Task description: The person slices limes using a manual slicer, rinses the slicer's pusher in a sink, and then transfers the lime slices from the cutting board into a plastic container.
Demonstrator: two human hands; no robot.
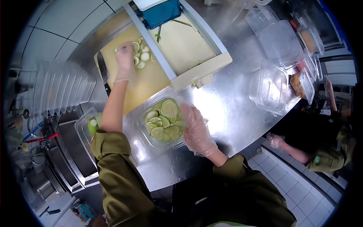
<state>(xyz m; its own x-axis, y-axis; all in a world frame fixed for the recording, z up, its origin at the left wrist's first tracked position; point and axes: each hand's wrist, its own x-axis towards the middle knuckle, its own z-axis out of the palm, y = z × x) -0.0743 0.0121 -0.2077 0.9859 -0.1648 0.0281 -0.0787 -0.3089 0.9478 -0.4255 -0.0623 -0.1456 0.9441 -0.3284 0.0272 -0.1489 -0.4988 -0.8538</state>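
Glossy steel counter (234,109), clear plastic tub (145,138), thin filmy gloves (198,130).

There is 1 view, from a camera worn on the person's head. It looks steeply down and a little forward over the steel tabletop (227,109), so near that the person's own olive sleeves (121,170) fill the near edge. The lens is a wide fisheye: a dark round border closes the corners and straight edges bend. The picture is rolled, so the tabletop's near edge climbs toward the right. The left hand (124,62), on the cutting board (147,81), lies farther off than the right hand (196,130). The right margin takes in floor tiles (287,181) and another person (325,151).
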